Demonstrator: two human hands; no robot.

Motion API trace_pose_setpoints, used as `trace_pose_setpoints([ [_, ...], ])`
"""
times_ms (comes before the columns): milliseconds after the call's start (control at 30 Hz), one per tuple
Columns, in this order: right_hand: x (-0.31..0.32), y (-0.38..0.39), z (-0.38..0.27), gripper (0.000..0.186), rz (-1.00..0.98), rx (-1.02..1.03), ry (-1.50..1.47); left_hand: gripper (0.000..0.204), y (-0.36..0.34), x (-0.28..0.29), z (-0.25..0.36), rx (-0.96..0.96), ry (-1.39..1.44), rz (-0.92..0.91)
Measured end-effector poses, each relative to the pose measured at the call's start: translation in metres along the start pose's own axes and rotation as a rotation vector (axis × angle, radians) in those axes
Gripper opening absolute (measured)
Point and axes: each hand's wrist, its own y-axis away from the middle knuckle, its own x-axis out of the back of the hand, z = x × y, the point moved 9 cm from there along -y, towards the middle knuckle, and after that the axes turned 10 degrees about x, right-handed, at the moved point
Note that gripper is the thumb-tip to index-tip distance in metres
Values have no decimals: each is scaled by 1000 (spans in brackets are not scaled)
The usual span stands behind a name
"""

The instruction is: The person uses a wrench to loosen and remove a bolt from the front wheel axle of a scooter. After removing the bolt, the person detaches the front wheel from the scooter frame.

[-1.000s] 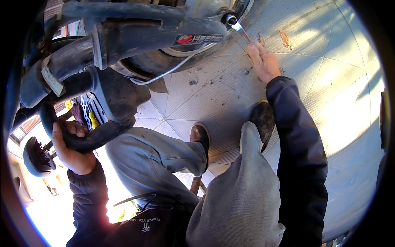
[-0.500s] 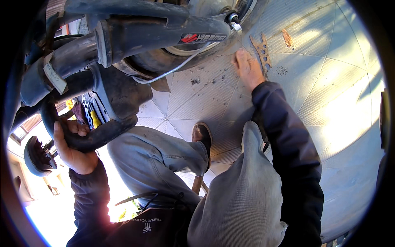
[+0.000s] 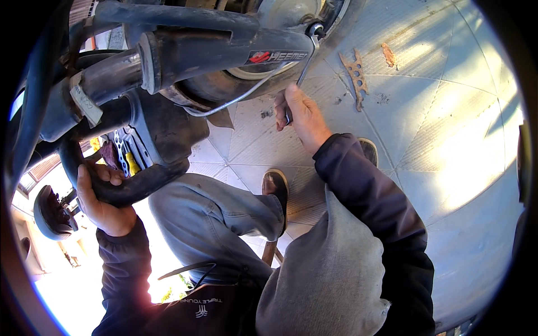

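My right hand [image 3: 302,117] is closed around the lower end of a slim metal wrench [image 3: 305,70]. The wrench's head sits over the nut [image 3: 316,29] at the end of a dark tube of the vehicle [image 3: 207,47], next to the wheel. My left hand [image 3: 106,201] is wrapped around a thick black curved bar [image 3: 134,187] at the lower left, thumb on the near side and fingertips showing inside the bend. The palm side of the right hand is hidden.
On the tiled floor [image 3: 414,123] lie a flat rusty tool with holes [image 3: 355,75] and a brown scrap [image 3: 388,55]. Several tools, one with a yellow handle [image 3: 132,162], lie in a compartment behind the bar. A grey cable [image 3: 235,101] hangs below the tube.
My right hand has swung left and toward me, and the wrench now slants down-left from the nut. The left hand keeps its hold on the bar. My right foot has come into sight.
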Motion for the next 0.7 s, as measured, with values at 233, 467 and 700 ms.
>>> trace_pose_setpoints([
  [233,15,-2,-2,39,75,72,136,21,1,-1,0,2,5,-4],
  [467,15,-5,0,38,-1,82,152,21,1,-1,1,-10,-2,-11],
  [700,94,-26,-8,42,179,190,800,21,0,-4,1,-12,-2,-24],
])
